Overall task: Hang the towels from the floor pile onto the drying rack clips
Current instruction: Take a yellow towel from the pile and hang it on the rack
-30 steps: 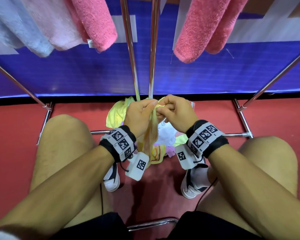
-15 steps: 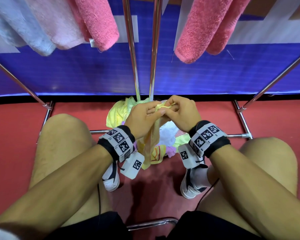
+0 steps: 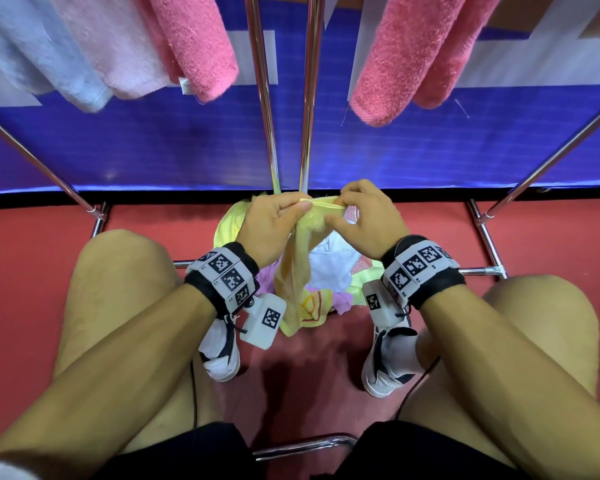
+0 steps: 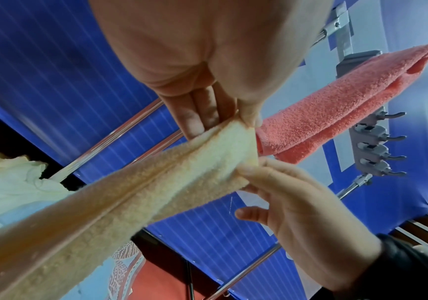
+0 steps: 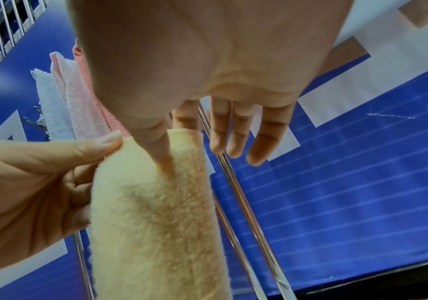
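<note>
Two hands meet over the floor pile (image 3: 329, 271), each pinching the top hem of one pale yellow towel (image 3: 295, 271) that hangs down between the knees and trails onto the heap of yellow, white and pink cloths on the red floor (image 3: 49, 258). To the left of the hold, the left hand (image 3: 271, 225) sits with its wrist cocked up from a forearm running in from the lower left; its thumb lies along the hem and presses the cloth against the curled fingers (image 4: 197, 121), so this grip is clenched on the towel's corner. Just to the right, nearly touching it, the right hand (image 3: 368, 220) comes in from the lower right with the wrist bent the same way; its thumb (image 5: 161, 150) digs into the terry while the index finger backs the fold from behind, a pinch on the same hem, and the other three fingers stand loosely spread and apart from the cloth. The hem runs as a short taut edge between the two pinches. Above and left of the hands hang a light blue towel (image 3: 39, 57), a pale pink towel (image 3: 118, 53) and a deep pink towel (image 3: 198, 46); two chrome rack poles (image 3: 264, 98) rise straight above the grip, and above to the right hangs a folded coral towel (image 3: 413, 57), with a row of grey clips (image 4: 377, 146) beyond it in the left wrist view.
</note>
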The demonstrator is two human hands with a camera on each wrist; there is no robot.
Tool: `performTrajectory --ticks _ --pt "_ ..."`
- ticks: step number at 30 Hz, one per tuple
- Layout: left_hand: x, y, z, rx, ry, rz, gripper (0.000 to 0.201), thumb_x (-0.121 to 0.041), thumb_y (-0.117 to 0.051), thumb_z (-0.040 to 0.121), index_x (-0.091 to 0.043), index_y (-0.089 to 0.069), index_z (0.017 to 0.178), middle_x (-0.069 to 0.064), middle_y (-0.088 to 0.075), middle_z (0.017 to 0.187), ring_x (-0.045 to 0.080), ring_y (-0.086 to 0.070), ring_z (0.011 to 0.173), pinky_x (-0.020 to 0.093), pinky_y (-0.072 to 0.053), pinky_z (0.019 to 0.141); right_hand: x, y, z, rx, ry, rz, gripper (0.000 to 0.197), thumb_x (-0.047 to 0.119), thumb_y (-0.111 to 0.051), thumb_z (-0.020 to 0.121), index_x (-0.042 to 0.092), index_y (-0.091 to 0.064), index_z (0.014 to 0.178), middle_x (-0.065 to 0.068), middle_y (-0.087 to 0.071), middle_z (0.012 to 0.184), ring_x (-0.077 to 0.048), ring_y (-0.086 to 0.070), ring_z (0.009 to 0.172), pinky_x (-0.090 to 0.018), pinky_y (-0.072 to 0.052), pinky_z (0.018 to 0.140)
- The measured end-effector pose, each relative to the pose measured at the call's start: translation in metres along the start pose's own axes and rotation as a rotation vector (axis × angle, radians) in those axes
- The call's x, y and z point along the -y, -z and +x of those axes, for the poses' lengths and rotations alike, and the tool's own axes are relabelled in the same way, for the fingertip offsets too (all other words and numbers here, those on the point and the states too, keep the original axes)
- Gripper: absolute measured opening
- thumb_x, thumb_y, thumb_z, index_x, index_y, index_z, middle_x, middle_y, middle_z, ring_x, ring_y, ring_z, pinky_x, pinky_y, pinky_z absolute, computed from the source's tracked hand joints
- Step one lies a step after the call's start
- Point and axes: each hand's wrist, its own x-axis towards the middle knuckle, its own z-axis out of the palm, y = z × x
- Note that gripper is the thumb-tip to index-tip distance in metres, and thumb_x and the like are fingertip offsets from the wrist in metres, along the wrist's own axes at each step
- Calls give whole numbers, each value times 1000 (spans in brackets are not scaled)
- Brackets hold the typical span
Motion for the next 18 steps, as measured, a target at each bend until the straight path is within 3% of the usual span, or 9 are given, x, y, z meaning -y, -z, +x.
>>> performTrajectory --ticks 2,4,5,7,10,13,15,18 --pt "2 0 1 2 15 -17 22 -41 -58 92 -24 -72 91 19 -58 75 21 -51 74 61 -55 79 1 1 0 -70 -18 73 19 30 -71 84 11 -69 80 0 -68 93 -16 -61 87 -30 -46 79" --pt "-1 0 1 -18 46 -59 19 -33 -58 93 -23 -72 87 12 -53 76 22 -47 73 51 -53 78 5 0 -1 -117 -48 177 15 29 -74 82 16 -68 78 9 -68 73 -4 -61 72 -29 -48 71" --pt "-2 0 1 -24 54 -82 19 -27 -58 95 -18 -72 87 11 -51 76 22 -46 72 46 -50 76 7 -1 -2 -137 -59 235 13 24 -76 80 17 -66 80 13 -64 67 0 -58 65 -25 -45 68" --pt "-3 2 2 -37 57 -112 22 -18 -56 98 0 -68 91 11 -46 76 22 -43 72 42 -46 73 10 -1 -2 -157 -101 404 29 14 -80 76 19 -56 92 14 -55 62 -1 -49 55 -22 -43 62" --pt "-5 6 3 -32 38 -134 26 -15 -54 99 9 -65 96 13 -46 76 23 -43 72 42 -48 71 15 5 1 -109 -145 573 40 6 -82 75 19 -56 103 6 -52 65 -9 -47 57 -21 -45 60" --pt "-14 8 2 -50 40 -160 23 -13 -53 101 4 -68 97 14 -54 79 22 -51 73 42 -53 70 24 12 3 -45 -73 569 19 8 -79 80 19 -65 85 -1 -57 72 -8 -48 62 -18 -43 62" --pt "-26 12 -1 -67 49 -174 20 -11 -53 101 -2 -70 96 14 -55 80 21 -52 74 38 -53 70 33 17 4 -40 -47 590 17 11 -77 83 20 -63 77 0 -57 71 -9 -49 64 -19 -43 63" --pt "-48 23 1 -70 19 -172 21 -9 -53 101 6 -68 99 12 -51 78 19 -47 73 30 -48 65 49 29 10 -65 -3 596 21 12 -73 86 21 -58 75 6 -53 68 -5 -49 64 -18 -43 66"
